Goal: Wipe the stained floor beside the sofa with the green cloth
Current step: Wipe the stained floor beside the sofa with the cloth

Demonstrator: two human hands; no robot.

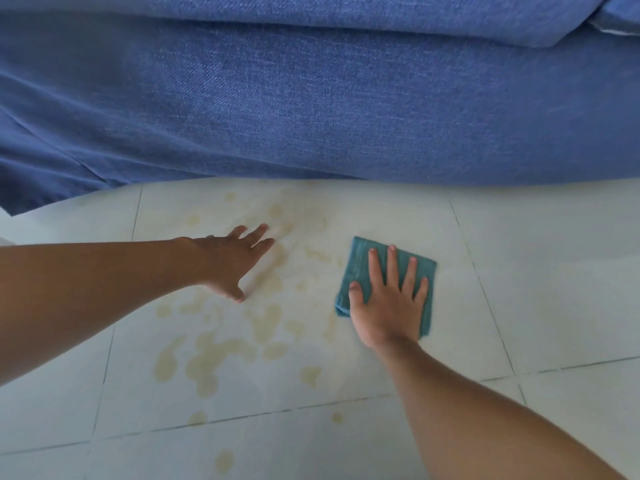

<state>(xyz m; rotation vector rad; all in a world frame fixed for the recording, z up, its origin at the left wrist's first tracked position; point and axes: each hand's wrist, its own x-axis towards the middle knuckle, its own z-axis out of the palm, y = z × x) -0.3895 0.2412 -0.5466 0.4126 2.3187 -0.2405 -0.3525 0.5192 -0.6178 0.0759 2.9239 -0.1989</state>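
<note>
The cloth (pixel 360 271) lay folded on the floor (pixel 554 289) just right of the stains (pixel 207 358), below the sofa (pixel 311 98). I kept my right hand (pixel 391 303) flat on it, fingers spread, to press evenly; my left hand (pixel 232 258), empty and splayed, braced me.

Two hands are in view, the left hand (pixel 232 263) and the right hand (pixel 389 301), each on its own bare forearm, so two forearms as well. There is one green cloth (pixel 360 268), folded into a single pad, one blue sofa (pixel 311 98) with one further blue cushion corner (pixel 620 19) at the top right, and one tiled floor (pixel 554 271). The yellowish stains (pixel 207 362) on the floor are many, well over a dozen separate blotches of differing size, some merging so that an exact count cannot be given.
</note>
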